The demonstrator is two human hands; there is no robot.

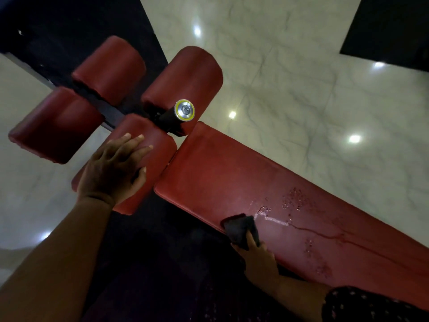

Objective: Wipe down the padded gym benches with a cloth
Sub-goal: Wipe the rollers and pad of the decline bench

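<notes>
Fingers (251, 239) of right hand (261, 260) pinch cloth (240, 226) — pressed to bench (220, 177).

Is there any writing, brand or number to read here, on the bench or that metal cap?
None can be read.
The red bench pad and roller pads carry no print.
The metal end cap shows only a yellow ring and a bolt, no letters.
The dark cloth in the right hand is plain.
</notes>
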